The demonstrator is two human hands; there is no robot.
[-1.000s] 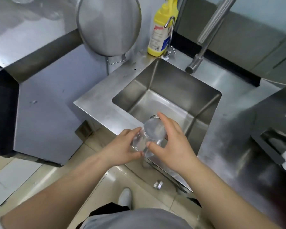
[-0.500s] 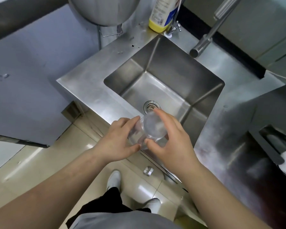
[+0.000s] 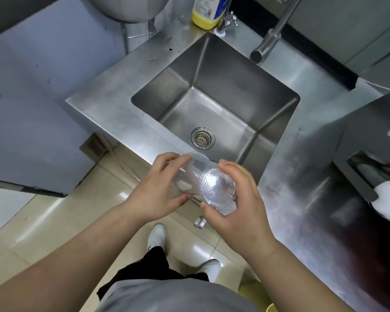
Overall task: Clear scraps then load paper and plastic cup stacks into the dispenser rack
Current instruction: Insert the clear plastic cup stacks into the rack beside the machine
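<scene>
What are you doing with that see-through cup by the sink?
A person holds a stack of clear plastic cups on its side with both hands, the left hand round the far end and the right hand round the near end. It hangs above the front edge of a steel sink, which looks dry.

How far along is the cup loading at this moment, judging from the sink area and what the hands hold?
Done: the sink basin shows no scraps, only its drain strainer. In hand: the left hand and right hand both grip a clear plastic cup stack, held sideways over the sink's front edge. Left: nothing shows this stack loaded yet; white cups sit in a dark holder at the right edge, seemingly the rack.
</scene>
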